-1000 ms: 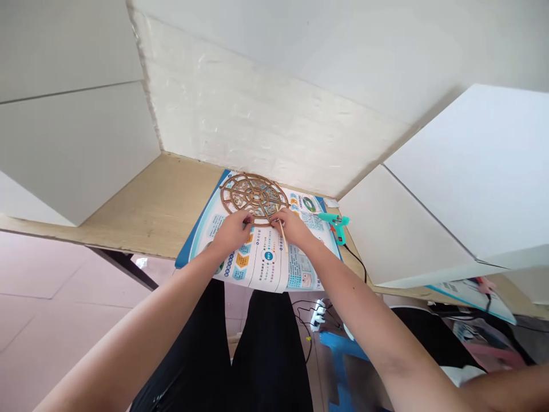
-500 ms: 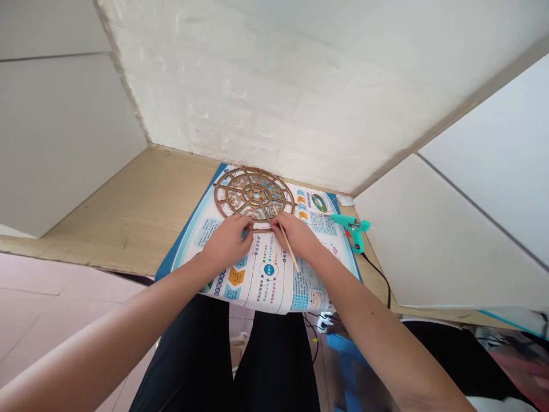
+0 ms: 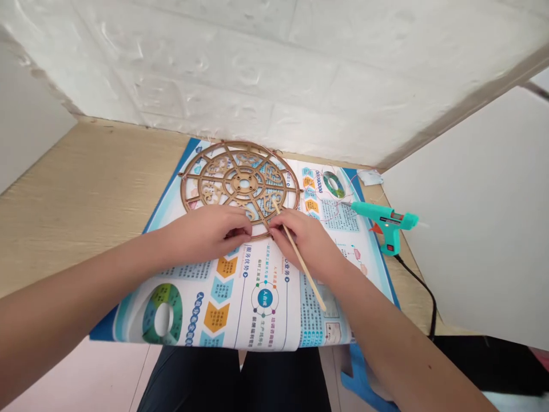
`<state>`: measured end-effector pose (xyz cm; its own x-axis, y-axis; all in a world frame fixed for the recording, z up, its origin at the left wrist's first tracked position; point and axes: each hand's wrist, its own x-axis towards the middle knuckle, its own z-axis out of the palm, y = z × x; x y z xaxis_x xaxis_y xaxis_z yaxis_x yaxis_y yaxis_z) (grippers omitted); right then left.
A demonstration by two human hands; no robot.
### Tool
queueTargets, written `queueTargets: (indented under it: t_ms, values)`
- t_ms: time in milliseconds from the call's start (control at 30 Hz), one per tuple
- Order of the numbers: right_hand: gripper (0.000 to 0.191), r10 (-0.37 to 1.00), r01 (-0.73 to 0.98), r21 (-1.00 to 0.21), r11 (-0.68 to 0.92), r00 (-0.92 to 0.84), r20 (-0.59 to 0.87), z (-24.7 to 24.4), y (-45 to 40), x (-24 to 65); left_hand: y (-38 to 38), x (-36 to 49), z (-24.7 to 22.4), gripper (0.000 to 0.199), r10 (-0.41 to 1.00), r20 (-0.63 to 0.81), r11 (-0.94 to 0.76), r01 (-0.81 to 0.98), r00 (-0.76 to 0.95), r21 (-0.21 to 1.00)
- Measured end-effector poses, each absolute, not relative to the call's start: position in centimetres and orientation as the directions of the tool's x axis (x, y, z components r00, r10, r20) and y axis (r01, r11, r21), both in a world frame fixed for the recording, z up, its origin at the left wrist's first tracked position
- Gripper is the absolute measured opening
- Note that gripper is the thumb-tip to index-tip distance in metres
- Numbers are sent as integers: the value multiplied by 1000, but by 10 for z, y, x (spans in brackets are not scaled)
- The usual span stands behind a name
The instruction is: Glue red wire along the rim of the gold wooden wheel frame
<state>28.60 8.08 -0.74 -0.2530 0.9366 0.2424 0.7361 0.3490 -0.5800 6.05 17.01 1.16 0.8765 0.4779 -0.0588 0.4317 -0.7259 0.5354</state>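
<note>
A round laser-cut wooden lattice wheel (image 3: 244,184) lies flat on a printed blue-and-white poster (image 3: 253,303). My left hand (image 3: 206,233) sits on the wheel's lower rim, its fingertips curled against the wood. Close beside it, my right hand (image 3: 304,241) pinches a thin wooden stick (image 3: 300,263), whose tip points up over the wheel's lower right section. Both hands hide the lower part of the wheel, and I cannot see exactly where the fingers grip it.
A teal hot glue gun (image 3: 384,220) lies on the poster's right edge, its black cord (image 3: 422,292) dropping over the light wooden desk (image 3: 86,194). A white textured wall (image 3: 257,74) rises behind, and a white board (image 3: 472,200) stands at right. My dark trousers show below.
The view has dropped closer to the desk, so the wheel and poster look larger. The stick now leans further across my right hand, with its tip over the wheel.
</note>
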Motion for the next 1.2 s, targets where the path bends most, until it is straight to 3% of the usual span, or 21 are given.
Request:
queueTargets:
  t_ms: [233,333,533,667,800,867,967,1100,1200]
  values:
    - [14,947,770,-551,321,-247,206,1,82,286,174,64,3,28,490,-51,-713,433,870,551]
    - [25,958,840,-461,285,-231,170,13,72,294,174,64,3,32,479,-39,-726,421,877,544]
    - [43,998,978,-200,56,-58,-1,29,23,308,173,57,2,31,492,16,-740,409,870,534]
    - [59,996,986,-149,-81,84,14,26,-15,314,172,56,2,30,488,34,-755,403,872,518]
    - [24,875,892,-199,-405,442,197,28,-42,347,171,55,3,29,498,37,-756,412,867,508]
    - [28,764,798,-252,-547,599,241,31,-42,373,171,54,3,29,495,35,-757,412,868,508]
    - [35,739,726,-346,-594,662,122,32,-21,406,172,54,2,28,494,32,-756,411,869,509]
    - [30,795,664,-482,-571,593,-126,26,6,426,174,55,-1,27,497,33,-749,410,867,520]
    - [31,769,585,-576,-571,627,-126,21,8,429,175,56,-4,30,499,37,-742,404,866,534]
